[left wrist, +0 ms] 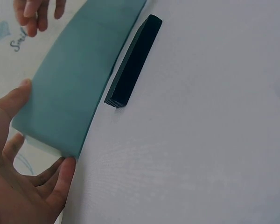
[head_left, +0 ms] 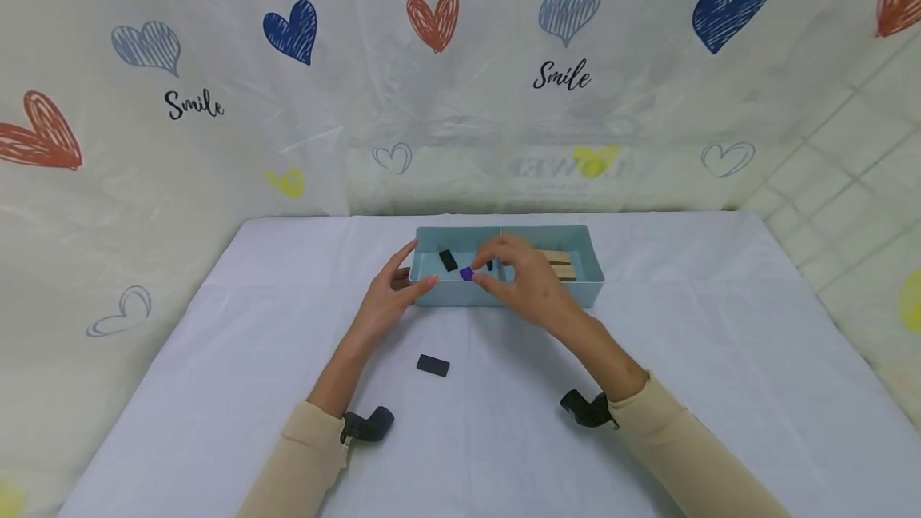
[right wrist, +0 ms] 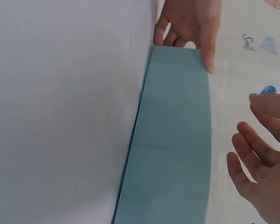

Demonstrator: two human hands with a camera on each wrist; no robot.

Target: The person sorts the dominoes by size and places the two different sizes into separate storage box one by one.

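Note:
A light-blue divided box (head_left: 460,294) stands on the white cloth. My left hand (head_left: 384,298) holds its left end, thumb at the front rim and other fingers against the end wall, as the left wrist view (left wrist: 32,186) also shows. Above the left compartment is my right hand (head_left: 528,282), thumb and fingers parted with nothing visible between them in the right wrist view (right wrist: 266,163). Just beside its fingertips is a small purple piece (head_left: 466,273). A black block (head_left: 448,260) lies further left in that compartment. Another dark piece (head_left: 490,265) is partly hidden by the right hand.
Light wooden pieces (head_left: 564,272) lie in the box's right compartment, partly covered by the right hand. A black rectangular block (head_left: 433,365) rests on the cloth in front of the box. Behind the table hangs a sheet (head_left: 489,118) printed with hearts.

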